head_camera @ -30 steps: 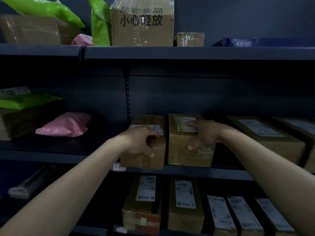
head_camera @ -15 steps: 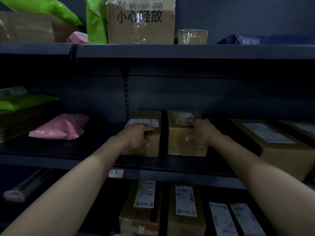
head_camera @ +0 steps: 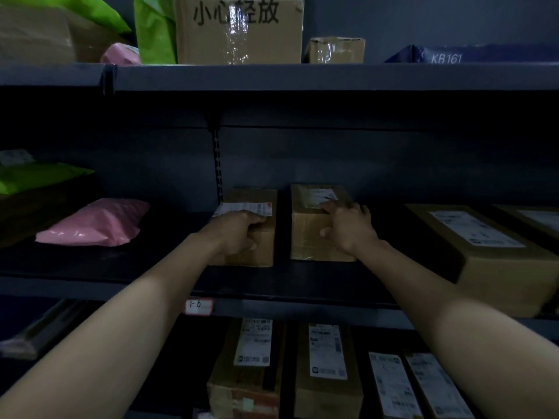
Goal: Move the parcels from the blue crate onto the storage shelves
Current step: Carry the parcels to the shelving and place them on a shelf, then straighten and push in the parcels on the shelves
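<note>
Your middle shelf (head_camera: 90, 285) carries a long labelled box (head_camera: 499, 267) toward its right end and a pink mailer (head_camera: 93, 222) toward its left. Near the middle, set back from the front edge, two parcels stand side by side with a narrow gap between them. Your left hand (head_camera: 233, 234) grips the left parcel (head_camera: 260, 246), fingers curled over its top. Your right hand (head_camera: 348, 228) grips the right parcel (head_camera: 308, 237) likewise. A tag (head_camera: 198, 306) reading 1-6 sits on the front edge.

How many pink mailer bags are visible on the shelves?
2. The upper pink bag sits on the top shelf; the lower pink bag lies on the middle shelf. Others may be hidden.
</note>
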`<state>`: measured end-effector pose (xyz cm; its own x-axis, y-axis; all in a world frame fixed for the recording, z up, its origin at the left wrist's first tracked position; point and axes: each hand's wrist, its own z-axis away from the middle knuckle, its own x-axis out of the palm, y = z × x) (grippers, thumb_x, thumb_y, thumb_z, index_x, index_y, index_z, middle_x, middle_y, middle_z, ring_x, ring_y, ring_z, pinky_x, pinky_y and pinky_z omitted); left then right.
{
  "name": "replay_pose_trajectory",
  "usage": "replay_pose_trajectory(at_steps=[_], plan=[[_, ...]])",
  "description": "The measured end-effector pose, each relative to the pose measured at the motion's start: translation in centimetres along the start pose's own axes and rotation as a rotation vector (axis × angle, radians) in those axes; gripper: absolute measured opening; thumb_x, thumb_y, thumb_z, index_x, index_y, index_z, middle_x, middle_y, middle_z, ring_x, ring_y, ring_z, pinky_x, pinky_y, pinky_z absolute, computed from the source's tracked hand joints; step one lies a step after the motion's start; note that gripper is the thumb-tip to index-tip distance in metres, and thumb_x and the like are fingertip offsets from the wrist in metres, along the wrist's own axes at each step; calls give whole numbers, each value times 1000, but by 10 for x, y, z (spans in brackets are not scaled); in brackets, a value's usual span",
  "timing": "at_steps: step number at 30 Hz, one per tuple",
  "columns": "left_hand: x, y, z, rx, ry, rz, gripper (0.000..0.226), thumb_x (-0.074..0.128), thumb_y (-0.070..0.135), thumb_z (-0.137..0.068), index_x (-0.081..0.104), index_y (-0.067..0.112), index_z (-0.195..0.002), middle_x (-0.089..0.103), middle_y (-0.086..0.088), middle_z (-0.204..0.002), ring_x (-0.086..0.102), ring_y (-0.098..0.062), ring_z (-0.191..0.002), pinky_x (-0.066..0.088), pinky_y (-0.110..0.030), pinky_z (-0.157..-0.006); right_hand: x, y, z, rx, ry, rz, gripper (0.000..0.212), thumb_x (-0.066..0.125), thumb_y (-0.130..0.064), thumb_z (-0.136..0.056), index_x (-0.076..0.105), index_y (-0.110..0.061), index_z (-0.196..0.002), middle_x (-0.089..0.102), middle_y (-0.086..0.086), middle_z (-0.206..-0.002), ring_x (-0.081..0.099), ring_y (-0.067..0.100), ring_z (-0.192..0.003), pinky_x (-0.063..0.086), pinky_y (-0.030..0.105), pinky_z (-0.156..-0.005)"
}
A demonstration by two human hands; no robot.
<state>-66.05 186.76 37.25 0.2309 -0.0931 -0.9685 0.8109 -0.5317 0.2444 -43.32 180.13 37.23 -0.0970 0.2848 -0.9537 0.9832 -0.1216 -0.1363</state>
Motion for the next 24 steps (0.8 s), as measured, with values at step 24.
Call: replay_pose_trajectory(at_steps=[24], plan=[[59, 309, 13, 651, 120, -68, 66, 61, 36, -88, 31, 24, -146, 35, -2, -146, 38, -23, -129, 34, -37, -100, -106, 250, 183, 431, -44, 308, 73, 59, -25, -85, 25, -34, -149, 21, 2, -157, 15, 35, -140, 15, 49, -113]])
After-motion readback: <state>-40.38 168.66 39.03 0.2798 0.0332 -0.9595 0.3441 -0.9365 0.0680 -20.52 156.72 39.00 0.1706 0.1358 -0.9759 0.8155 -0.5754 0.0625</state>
